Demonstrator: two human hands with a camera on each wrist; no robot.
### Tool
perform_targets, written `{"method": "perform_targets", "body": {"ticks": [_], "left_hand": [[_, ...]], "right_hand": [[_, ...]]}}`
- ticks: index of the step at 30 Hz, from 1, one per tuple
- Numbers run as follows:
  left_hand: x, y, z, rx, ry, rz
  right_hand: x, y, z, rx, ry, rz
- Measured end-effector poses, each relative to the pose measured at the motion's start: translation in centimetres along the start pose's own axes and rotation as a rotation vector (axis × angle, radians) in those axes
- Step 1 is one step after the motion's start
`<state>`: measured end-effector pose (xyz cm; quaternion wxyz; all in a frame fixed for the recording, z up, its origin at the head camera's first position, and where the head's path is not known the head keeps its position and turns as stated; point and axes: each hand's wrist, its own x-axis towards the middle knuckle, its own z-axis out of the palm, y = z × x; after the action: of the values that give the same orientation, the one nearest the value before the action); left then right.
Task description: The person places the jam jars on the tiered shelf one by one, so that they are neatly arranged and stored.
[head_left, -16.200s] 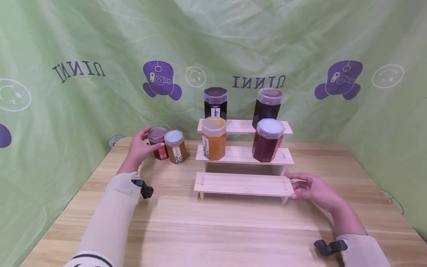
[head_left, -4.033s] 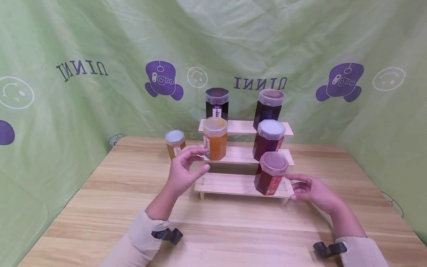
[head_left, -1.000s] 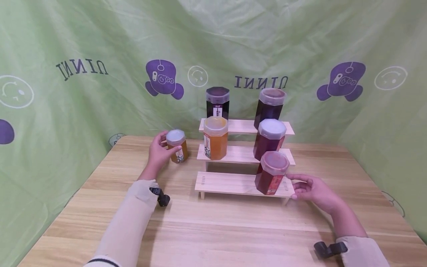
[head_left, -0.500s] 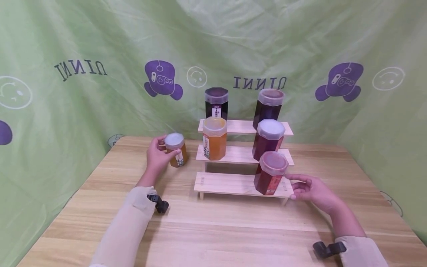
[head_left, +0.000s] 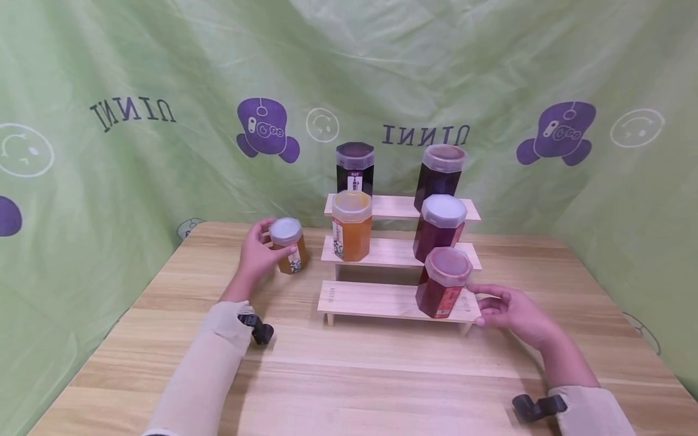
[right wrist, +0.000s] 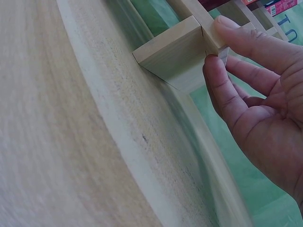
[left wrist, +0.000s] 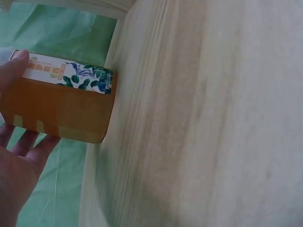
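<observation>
My left hand point(head_left: 259, 251) grips an amber jar point(head_left: 290, 257) with a pale lid, left of a three-step wooden rack point(head_left: 371, 300). Thumb and fingers lie on opposite sides of this jar point(left wrist: 57, 111) in the left wrist view. It stands upright at the tabletop; whether its base touches the wood I cannot tell. My right hand point(head_left: 515, 313) pinches the right end of the rack's lowest step between thumb and fingers, as the right wrist view shows at the rack's corner point(right wrist: 208, 35). A red jar point(head_left: 443, 284) stands on that step's right end.
On the middle step stand an orange jar point(head_left: 351, 233) at left and a dark red jar point(head_left: 436, 233) at right. Two dark purple jars point(head_left: 354, 163) occupy the top step. A green printed curtain point(head_left: 207, 169) hangs behind the wooden table point(head_left: 338, 375).
The red jar has gone from the table's left side to the lowest step's right end. My left hand has since taken hold of the amber jar and shifted it slightly nearer. My right hand stays put.
</observation>
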<state>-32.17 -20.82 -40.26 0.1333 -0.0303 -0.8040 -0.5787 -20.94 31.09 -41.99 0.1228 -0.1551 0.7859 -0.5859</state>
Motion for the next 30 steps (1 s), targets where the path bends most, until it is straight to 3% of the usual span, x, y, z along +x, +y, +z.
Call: {"method": "perform_targets", "body": {"ticks": [9, 21, 30], "left_hand": [[-1.0, 0.6, 0.1, -0.019, 0.05, -0.023], [-2.9, 0.4, -0.2, -0.078, 0.068, -0.012], [-4.3, 1.2, -0.1, -0.104, 0.086, -0.014]], "right_hand": [[0.1, -0.1, 0.0, -0.003, 0.002, 0.01], [0.2, 0.0, 0.0, -0.024, 0.01, 0.001], [0.0, 0.0, 0.0, -0.006, 0.002, -0.016]]}}
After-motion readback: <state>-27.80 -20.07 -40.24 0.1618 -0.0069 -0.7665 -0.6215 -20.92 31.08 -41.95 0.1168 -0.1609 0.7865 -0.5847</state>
